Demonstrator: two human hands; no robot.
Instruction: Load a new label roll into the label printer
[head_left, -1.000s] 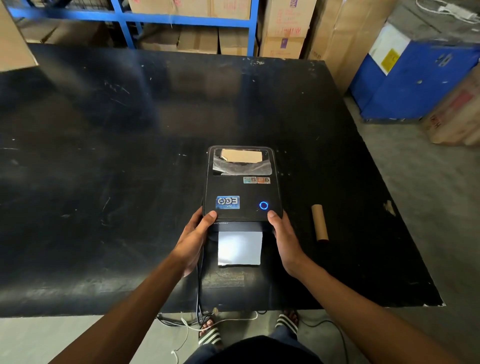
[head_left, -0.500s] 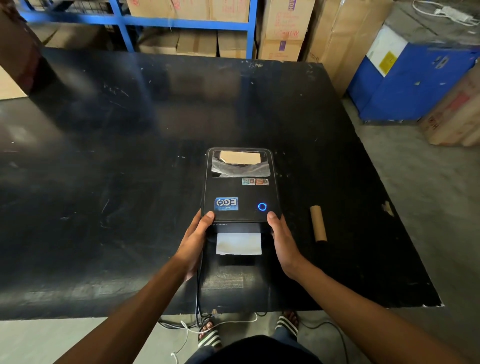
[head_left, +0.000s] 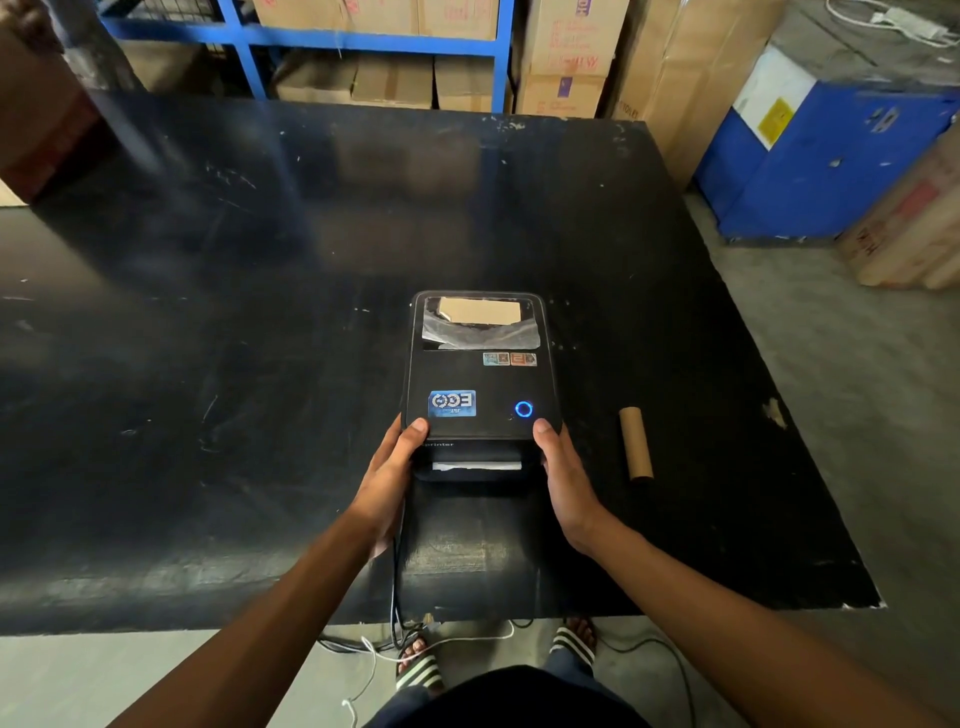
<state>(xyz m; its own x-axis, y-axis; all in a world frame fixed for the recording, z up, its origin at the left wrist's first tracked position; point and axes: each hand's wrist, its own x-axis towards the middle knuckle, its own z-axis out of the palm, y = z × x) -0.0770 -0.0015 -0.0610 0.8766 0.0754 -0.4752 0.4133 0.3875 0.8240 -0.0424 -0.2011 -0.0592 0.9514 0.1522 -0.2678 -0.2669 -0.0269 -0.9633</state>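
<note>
A black label printer (head_left: 480, 379) sits on the black table (head_left: 208, 364) with its lid down and a blue ring light (head_left: 523, 409) glowing. Through the lid window a label roll (head_left: 480, 312) shows. A thin white edge of label (head_left: 477, 466) sits in the front slot. My left hand (head_left: 389, 478) grips the printer's front left corner, thumb on the lid. My right hand (head_left: 563, 473) grips the front right corner the same way. An empty brown cardboard core (head_left: 635, 443) lies on the table right of the printer.
Cables (head_left: 397, 582) run from the printer's front over the near table edge to the floor. Blue shelving (head_left: 363, 36) with cardboard boxes stands behind the table. A blue cabinet (head_left: 821, 166) and more boxes stand at the right.
The white label strip that stuck far out of the front slot has drawn back in, leaving only a thin edge. Both hands have stayed on the printer's front corners.
</note>
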